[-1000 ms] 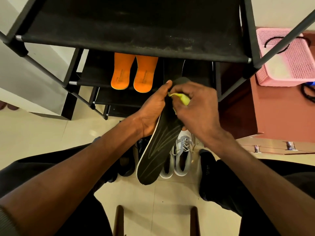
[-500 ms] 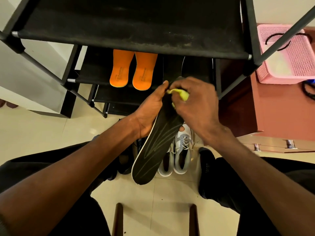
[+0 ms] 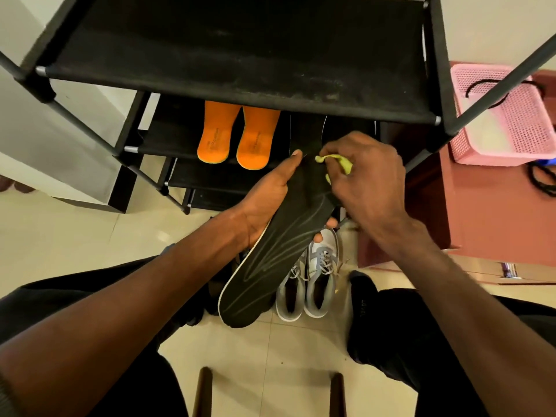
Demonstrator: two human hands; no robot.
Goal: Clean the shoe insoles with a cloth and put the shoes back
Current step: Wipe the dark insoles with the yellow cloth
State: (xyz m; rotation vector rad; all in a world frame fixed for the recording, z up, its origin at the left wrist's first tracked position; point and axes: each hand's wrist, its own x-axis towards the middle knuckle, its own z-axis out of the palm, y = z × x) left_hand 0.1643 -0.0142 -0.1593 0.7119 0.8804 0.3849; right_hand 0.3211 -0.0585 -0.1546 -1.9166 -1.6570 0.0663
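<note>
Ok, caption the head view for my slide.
Left hand holds a black insole while right hand wipes it with a yellow cloth before a shoe rack.

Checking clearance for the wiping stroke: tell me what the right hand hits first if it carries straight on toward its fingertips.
Probably the left hand's thumb: the right hand, pinching the yellow-green cloth on the black insole, points leftward across it. Depth is uncertain.
</note>
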